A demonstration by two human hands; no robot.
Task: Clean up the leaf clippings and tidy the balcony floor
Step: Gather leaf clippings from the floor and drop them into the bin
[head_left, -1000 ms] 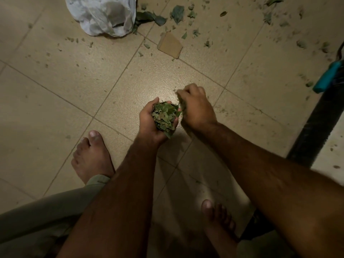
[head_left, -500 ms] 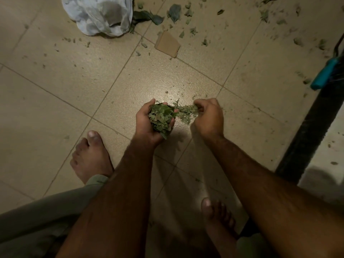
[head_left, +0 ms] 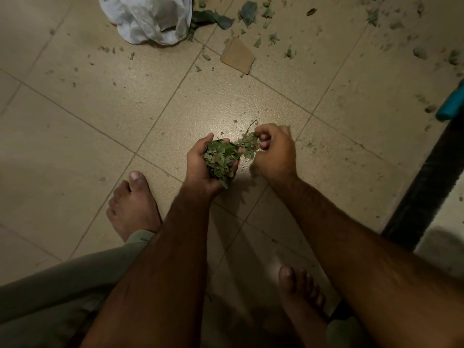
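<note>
green leaf clippings heaped in cupped left hand, fingers curled round them; right hand just beside, pinching a small sprig against that heap. white plastic bag ahead and leftward, well apart, nearer the left hand, probably the next stop.

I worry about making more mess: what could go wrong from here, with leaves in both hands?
The left hand holds a heaped pile of clippings; some may spill before reaching the white bag, which lies apart on the floor. The right hand only pinches a small sprig beside the pile, so bits may drop during the transfer.
</note>
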